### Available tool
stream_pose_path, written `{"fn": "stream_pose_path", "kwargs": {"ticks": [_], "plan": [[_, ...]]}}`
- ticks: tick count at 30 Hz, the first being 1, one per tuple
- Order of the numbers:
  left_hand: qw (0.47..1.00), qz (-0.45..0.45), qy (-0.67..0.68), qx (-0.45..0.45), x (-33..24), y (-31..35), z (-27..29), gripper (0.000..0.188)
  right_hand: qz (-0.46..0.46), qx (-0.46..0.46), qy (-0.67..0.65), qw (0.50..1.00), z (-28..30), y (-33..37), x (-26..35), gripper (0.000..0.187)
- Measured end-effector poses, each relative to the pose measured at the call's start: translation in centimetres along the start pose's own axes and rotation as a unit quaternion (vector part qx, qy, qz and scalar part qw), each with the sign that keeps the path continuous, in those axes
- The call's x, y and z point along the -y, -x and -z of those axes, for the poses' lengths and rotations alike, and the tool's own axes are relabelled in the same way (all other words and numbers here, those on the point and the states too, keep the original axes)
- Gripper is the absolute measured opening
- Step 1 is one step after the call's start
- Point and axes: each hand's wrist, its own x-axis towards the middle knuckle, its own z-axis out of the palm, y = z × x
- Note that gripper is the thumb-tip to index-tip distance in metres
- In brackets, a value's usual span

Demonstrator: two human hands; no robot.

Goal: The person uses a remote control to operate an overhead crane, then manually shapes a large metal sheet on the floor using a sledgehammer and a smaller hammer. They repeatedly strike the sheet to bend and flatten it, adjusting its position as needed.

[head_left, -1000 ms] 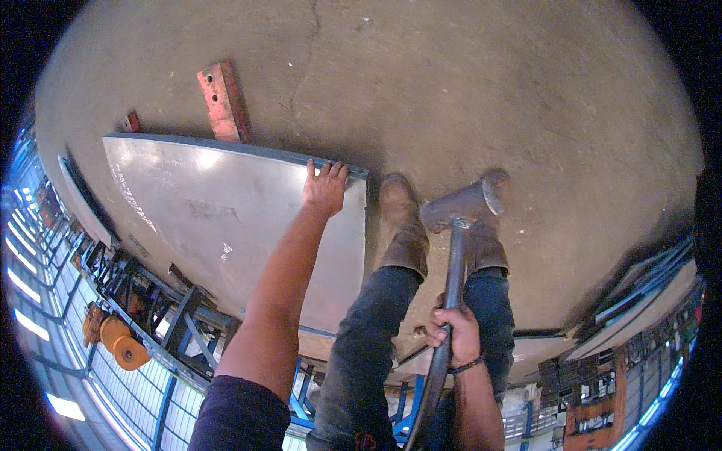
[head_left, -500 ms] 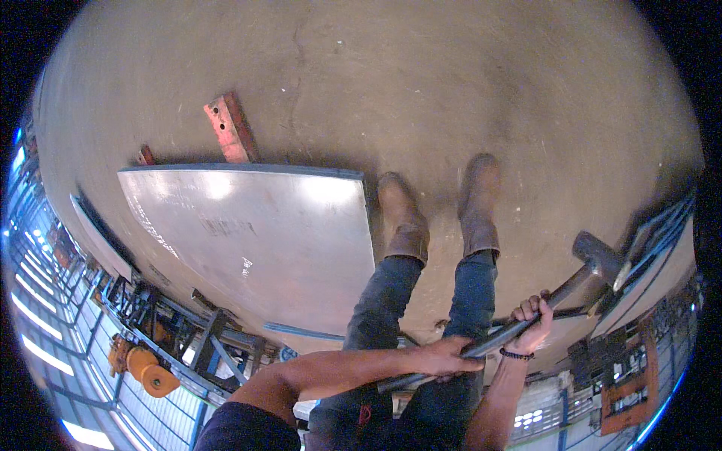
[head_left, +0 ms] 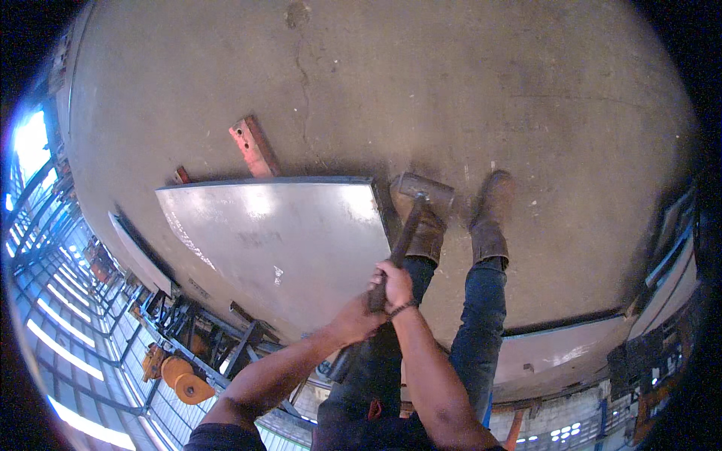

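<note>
A sledgehammer (head_left: pixel 406 237) with a heavy cylindrical head is gripped in both my hands, its head in front of my left boot in the view. My left hand (head_left: pixel 356 319) wraps the handle nearer its butt end. Just above it, toward the head, my right hand (head_left: pixel 394 286) is closed round the same handle. Left of the hammer, a large grey metal plate (head_left: pixel 278 248) with a curved edge and white chalk-like marks lies raised off the floor. Under its far edge a red steel bar (head_left: pixel 256 148) with holes sticks out.
My boots (head_left: pixel 493 207) stand on the brown floor right of the plate. A smaller red piece (head_left: pixel 182 175) pokes out at the plate's far left. More metal sheets (head_left: pixel 556 353) lie at the right. Machinery with an orange part (head_left: pixel 183 379) stands at the lower left.
The sledgehammer has swung from the right to the left, its head now near my left boot and the plate. Both hands have moved left with it, and are now close together.
</note>
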Motion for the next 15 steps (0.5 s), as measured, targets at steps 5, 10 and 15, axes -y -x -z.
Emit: {"fn": "stream_pose_path", "kwargs": {"ticks": [5, 10, 15], "plan": [[0.996, -0.077, -0.049, -0.025, 3.1, 0.4, -7.9, 0.033, 0.021, 0.024, -0.058, 0.998, 5.4, 6.1, 2.8, 0.012], [0.991, -0.018, -0.122, 0.058, -1.5, 6.6, -9.6, 0.029, 0.068, 0.009, -0.13, 0.989, 7.8, 9.7, 3.8, 0.016], [0.975, 0.013, -0.164, 0.148, -2.4, 5.1, -10.0, 0.043, 0.209, -0.085, -0.131, 0.965, 8.4, 12.3, 4.2, 0.015]]}}
